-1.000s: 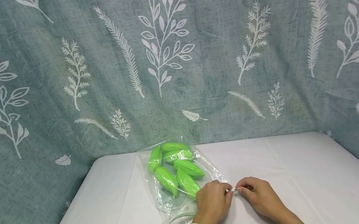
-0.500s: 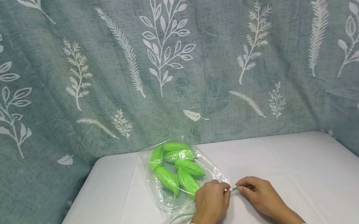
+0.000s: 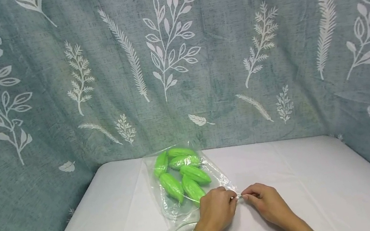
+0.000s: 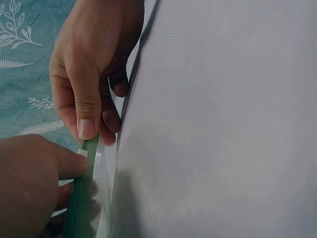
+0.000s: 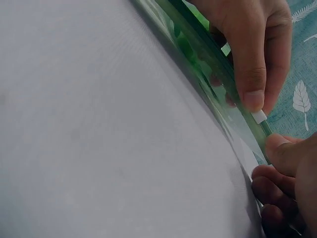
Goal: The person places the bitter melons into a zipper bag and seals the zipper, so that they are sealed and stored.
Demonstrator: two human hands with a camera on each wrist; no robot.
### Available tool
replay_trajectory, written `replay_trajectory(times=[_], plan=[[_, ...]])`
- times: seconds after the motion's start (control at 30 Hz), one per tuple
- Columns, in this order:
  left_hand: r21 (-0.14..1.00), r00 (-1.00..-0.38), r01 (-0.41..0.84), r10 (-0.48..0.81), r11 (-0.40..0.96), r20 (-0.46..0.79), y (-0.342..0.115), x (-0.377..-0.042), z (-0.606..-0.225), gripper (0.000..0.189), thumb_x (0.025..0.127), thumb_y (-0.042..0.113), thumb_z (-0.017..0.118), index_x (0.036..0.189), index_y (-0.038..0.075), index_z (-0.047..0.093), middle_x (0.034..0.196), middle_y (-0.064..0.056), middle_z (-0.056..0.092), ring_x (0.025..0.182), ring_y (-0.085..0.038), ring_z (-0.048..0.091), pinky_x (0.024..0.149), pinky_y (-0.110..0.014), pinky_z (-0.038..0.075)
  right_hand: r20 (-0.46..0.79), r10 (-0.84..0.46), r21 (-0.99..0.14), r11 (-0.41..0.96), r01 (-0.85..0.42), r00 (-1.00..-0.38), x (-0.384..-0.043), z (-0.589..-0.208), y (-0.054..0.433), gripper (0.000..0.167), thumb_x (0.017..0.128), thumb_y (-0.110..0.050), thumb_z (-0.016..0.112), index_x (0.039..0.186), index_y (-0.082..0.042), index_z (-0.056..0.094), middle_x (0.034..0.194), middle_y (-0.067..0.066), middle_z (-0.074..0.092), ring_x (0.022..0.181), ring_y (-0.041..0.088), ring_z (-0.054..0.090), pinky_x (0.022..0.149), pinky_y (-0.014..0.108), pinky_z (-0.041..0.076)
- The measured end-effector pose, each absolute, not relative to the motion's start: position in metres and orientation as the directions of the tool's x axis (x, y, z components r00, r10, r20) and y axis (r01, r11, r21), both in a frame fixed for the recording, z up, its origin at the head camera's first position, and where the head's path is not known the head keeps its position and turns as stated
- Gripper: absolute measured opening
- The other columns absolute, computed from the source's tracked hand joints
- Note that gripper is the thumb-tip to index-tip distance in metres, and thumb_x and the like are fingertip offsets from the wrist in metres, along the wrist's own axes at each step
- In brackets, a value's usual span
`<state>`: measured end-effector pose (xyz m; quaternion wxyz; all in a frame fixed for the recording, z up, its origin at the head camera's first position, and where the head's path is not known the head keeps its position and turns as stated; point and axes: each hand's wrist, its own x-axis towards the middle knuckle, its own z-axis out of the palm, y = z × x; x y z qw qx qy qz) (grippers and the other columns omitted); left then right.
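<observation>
A clear zip bag [image 3: 211,161] lies on the white table with several bright green, ridged, pointed pods [image 3: 171,187] inside. Its green zip strip [image 5: 218,54] runs along the near edge. My left hand [image 3: 217,211] pinches the small white slider [image 5: 259,116] between thumb and fingers, close to the strip's right end. Just beyond it, my right hand [image 3: 267,202] holds that end of the strip between thumb and fingers. Seen from the left wrist, the slider [image 4: 83,152] sits between the two thumbs. In the head view my left hand and forearm hide part of the strip.
The white tabletop [image 3: 312,176] extends to both sides of the bag. Behind it hangs a blue-green curtain [image 3: 220,64] with white leaf prints, which also borders the left and right sides.
My left hand has shifted slightly left along the strip. The right hand keeps hold of the bag's end, nearly still. The pods have stayed in place.
</observation>
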<state>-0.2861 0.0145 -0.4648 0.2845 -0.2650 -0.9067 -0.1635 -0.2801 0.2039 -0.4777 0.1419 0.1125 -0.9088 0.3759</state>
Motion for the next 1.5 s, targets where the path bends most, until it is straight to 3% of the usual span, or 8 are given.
replay_trajectory(times=[0.5, 0.8, 1.3, 1.5], plan=[[0.11, -0.707, 0.545, 0.385, 0.831, 0.593, 0.005, -0.285, -0.464, 0.005, 0.083, 0.03, 0.08, 0.088, 0.031, 0.08, 0.068, 0.013, 0.058, 0.06, -0.007, 0.058, 0.045, -0.024, 0.037, 0.322, -0.054, -0.661, 0.702, -0.265, -0.945, -0.28, -0.477, 0.201, 0.004, 0.093, -0.02, 0.072, 0.094, -0.019, 0.076, 0.088, -0.011, 0.069, 0.083, 0.007, 0.06, 0.078, 0.033, 0.052], [0.102, -0.716, 0.531, 0.381, 0.841, 0.585, 0.0, -0.286, -0.462, 0.004, 0.085, 0.028, 0.077, 0.083, 0.031, 0.079, 0.065, 0.014, 0.055, 0.057, -0.006, 0.055, 0.045, -0.023, 0.035, 0.312, -0.038, -0.666, 0.704, -0.247, -0.949, -0.278, -0.473, 0.2, 0.005, 0.094, -0.021, 0.071, 0.095, -0.017, 0.076, 0.089, -0.009, 0.07, 0.086, 0.009, 0.062, 0.082, 0.037, 0.051], [0.083, -0.665, 0.546, 0.371, 0.834, 0.648, -0.012, -0.281, -0.462, 0.006, 0.081, 0.023, 0.078, 0.076, 0.027, 0.077, 0.062, 0.014, 0.054, 0.054, -0.004, 0.052, 0.043, -0.023, 0.034, 0.298, -0.007, -0.674, 0.707, -0.215, -0.955, -0.282, -0.476, 0.198, 0.007, 0.095, -0.02, 0.07, 0.094, -0.017, 0.075, 0.086, -0.009, 0.07, 0.083, 0.011, 0.062, 0.081, 0.038, 0.051], [0.021, -0.635, 0.548, 0.4, 0.836, 0.661, -0.016, -0.278, -0.457, 0.006, 0.082, 0.025, 0.079, 0.077, 0.025, 0.077, 0.063, 0.013, 0.056, 0.058, -0.007, 0.057, 0.043, -0.024, 0.038, 0.297, 0.003, -0.674, 0.709, -0.207, -0.955, -0.281, -0.475, 0.199, 0.01, 0.097, -0.023, 0.068, 0.095, -0.017, 0.075, 0.086, -0.008, 0.069, 0.081, 0.01, 0.06, 0.078, 0.036, 0.05]])
